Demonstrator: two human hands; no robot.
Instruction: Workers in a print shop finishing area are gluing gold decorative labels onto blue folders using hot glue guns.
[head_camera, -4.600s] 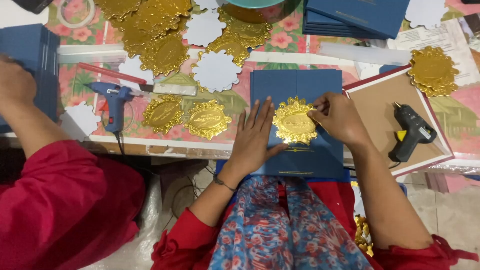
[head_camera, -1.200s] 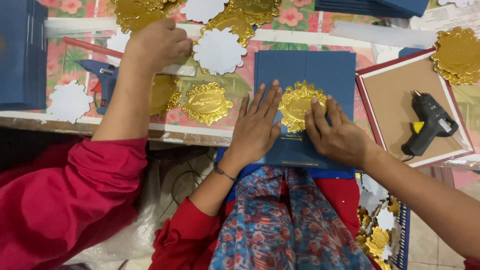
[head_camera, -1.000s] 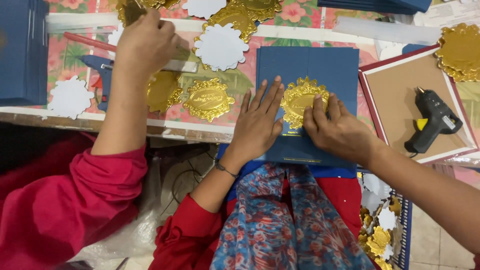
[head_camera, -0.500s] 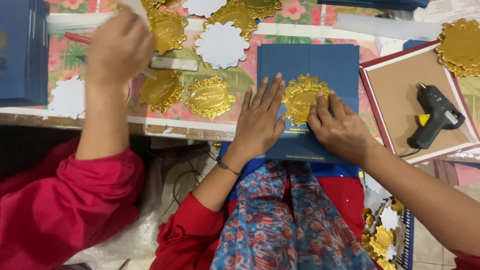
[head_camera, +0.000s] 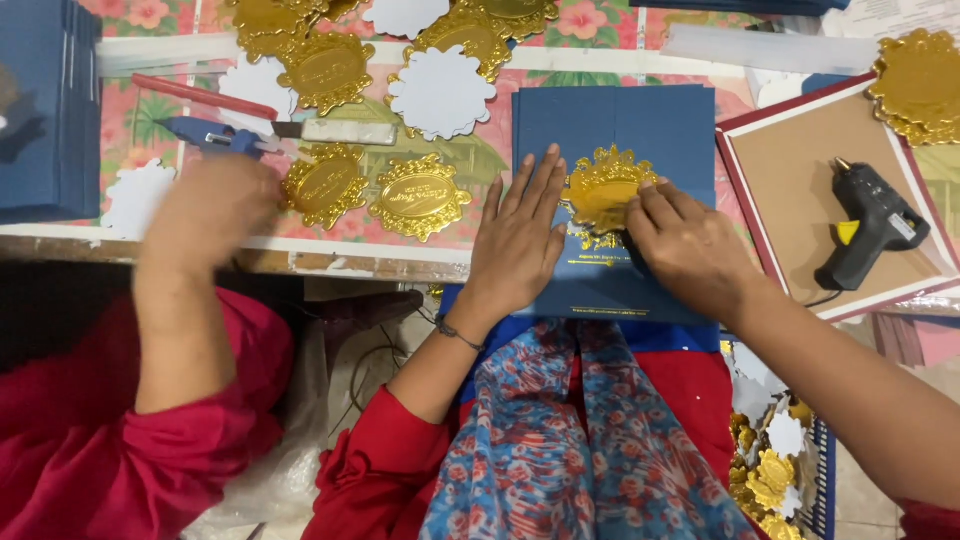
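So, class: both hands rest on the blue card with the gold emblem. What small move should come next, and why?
Probably press the gold emblem flat. The right hand fingertips already sit on its edge, the left hand lies flat on the blue card beside it, and the emblem looks centred.

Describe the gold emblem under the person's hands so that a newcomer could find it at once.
Start at the blue folder lying at the table's near edge. The gold emblem sits at its middle, between the left hand and the right hand. Unlike the other loose gold emblems on the floral cloth, it alone lies on blue.
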